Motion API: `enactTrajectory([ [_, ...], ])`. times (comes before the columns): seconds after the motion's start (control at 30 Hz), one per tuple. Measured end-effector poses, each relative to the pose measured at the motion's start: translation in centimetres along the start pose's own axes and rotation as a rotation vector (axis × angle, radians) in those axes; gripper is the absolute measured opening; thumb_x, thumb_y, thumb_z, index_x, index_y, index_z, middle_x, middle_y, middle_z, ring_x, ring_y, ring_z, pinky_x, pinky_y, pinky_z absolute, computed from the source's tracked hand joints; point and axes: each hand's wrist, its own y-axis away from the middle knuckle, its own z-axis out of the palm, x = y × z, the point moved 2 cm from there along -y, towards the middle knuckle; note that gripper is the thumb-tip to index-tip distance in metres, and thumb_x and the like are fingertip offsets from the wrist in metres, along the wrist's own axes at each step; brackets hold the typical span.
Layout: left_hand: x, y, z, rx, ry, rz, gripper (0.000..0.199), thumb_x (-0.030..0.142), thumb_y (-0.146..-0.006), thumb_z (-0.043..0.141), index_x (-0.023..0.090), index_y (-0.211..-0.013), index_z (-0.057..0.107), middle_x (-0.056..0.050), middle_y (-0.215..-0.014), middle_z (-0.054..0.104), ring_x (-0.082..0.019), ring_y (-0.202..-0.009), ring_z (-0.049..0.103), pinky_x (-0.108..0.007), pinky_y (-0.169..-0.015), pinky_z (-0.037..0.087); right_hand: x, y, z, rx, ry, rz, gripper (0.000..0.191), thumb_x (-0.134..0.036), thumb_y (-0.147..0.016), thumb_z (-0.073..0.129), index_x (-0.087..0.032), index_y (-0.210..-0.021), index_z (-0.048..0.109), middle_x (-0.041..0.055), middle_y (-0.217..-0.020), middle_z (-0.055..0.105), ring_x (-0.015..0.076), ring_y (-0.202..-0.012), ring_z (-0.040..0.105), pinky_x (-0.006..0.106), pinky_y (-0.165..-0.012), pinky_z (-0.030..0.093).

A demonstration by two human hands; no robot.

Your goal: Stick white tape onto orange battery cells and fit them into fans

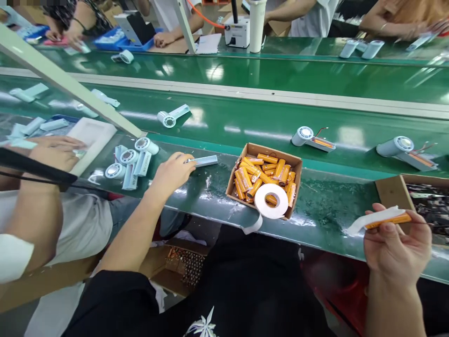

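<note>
Right hand (400, 245), right of frame: an orange cell (396, 220) is pinched between thumb and fingers, with a white tape strip (375, 216) laid along it, one end trailing left. Left hand (171, 173), left of centre: fingers are bent together at the left end of a pale blue handle piece (206, 161); whether it is gripped cannot be told.

Between the hands, a small carton (296, 167) of orange cells is noted, with a tape roll (262, 204) leaned on its near corner. Left of the left hand, clustered fan units (142, 164) are seen; beyond these, a co-worker's hand (56, 152). Upper left is crossed by a slanted post (70, 84).

The bench (326, 201) is bounded by its near edge below and the green belt (238, 114) above. Scuffed bench top is exposed between small carton and right hand; farther right, a parts box (391, 194) is partly hidden by that hand.
</note>
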Motion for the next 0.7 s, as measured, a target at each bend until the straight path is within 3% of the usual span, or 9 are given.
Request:
enactTrajectory([
  [0.07, 0.7, -3.8, -0.5, 0.054, 0.000, 0.056, 0.032, 0.024, -0.102, 0.050, 0.025, -0.117, 0.078, -0.010, -0.132, 0.069, -0.033, -0.131, 0.051, -0.047, -0.096, 0.058, -0.1, -1.4, 0.7, -0.005, -0.025, -0.040, 0.056, -0.054, -0.057, 0.099, -0.057, -0.109, 0.077, 0.0026, -0.105, 0.080, 0.0368, -0.113, 0.075, 0.061, -0.091, 0.058],
  [0.17, 3.9, -12.6, -0.7, 0.130, 0.056, 0.212, 0.032, 0.018, -0.097, 0.052, 0.020, -0.114, 0.079, -0.012, -0.134, 0.065, -0.033, -0.134, 0.046, -0.048, -0.107, 0.052, -1.2, -4.7, 5.0, -0.077, -0.127, -0.160, 0.055, -0.043, -0.058, 0.100, -0.046, -0.108, 0.077, 0.0036, -0.102, 0.079, 0.0327, -0.106, 0.078, 0.052, -0.085, 0.063],
  [0.27, 9.1, -21.1, 0.3, 0.027, 0.095, 0.430, 0.029, 0.014, -0.090, 0.055, 0.020, -0.102, 0.081, -0.010, -0.132, 0.064, -0.030, -0.132, 0.047, -0.041, -0.110, 0.048, -2.3, -8.4, 11.4, -0.220, -0.184, -0.217, 0.058, -0.040, -0.068, 0.094, -0.036, -0.120, 0.068, 0.0027, -0.103, 0.079, 0.0304, -0.109, 0.078, 0.049, -0.086, 0.066],
  [0.33, 12.1, -24.7, 1.2, -0.108, 0.107, 0.507, 0.026, 0.015, -0.086, 0.059, 0.021, -0.098, 0.081, -0.008, -0.130, 0.067, -0.027, -0.126, 0.052, -0.035, -0.106, 0.049, -2.4, -10.2, 15.6, -0.335, -0.166, -0.236, 0.059, -0.038, -0.073, 0.090, -0.031, -0.124, 0.063, 0.0033, -0.106, 0.079, 0.0287, -0.108, 0.078, 0.047, -0.086, 0.067],
  [0.47, 14.7, -26.9, 2.3, -0.291, 0.082, 0.559, 0.026, 0.021, -0.080, 0.065, 0.025, -0.100, 0.082, -0.002, -0.127, 0.073, -0.021, -0.111, 0.063, -0.028, -0.104, 0.048, -0.6, -12.2, 21.9, -0.564, -0.072, -0.197, 0.050, -0.038, -0.076, 0.086, -0.025, -0.120, 0.065, 0.0045, -0.108, 0.080, 0.0247, -0.102, 0.079, 0.045, -0.090, 0.067],
  [0.6, 14.8, -26.5, 2.1, -0.266, 0.083, 0.544, 0.030, 0.019, -0.080, 0.066, 0.028, -0.103, 0.083, -0.001, -0.128, 0.075, -0.022, -0.115, 0.066, -0.028, -0.106, 0.047, 1.7, -12.7, 25.9, -0.690, 0.084, -0.223, 0.044, -0.038, -0.080, 0.081, -0.022, -0.119, 0.068, 0.0032, -0.105, 0.082, 0.0215, -0.096, 0.079, 0.042, -0.096, 0.064],
  [0.7, 15.2, -26.4, 1.6, -0.265, 0.104, 0.502, 0.026, 0.019, -0.081, 0.067, 0.026, -0.100, 0.084, -0.004, -0.123, 0.078, -0.023, -0.115, 0.068, -0.030, -0.105, 0.049, 2.2, -12.8, 27.7, -0.740, 0.230, -0.306, 0.045, -0.036, -0.084, 0.079, -0.023, -0.125, 0.067, 0.0019, -0.102, 0.083, 0.0208, -0.090, 0.080, 0.039, -0.091, 0.064],
])
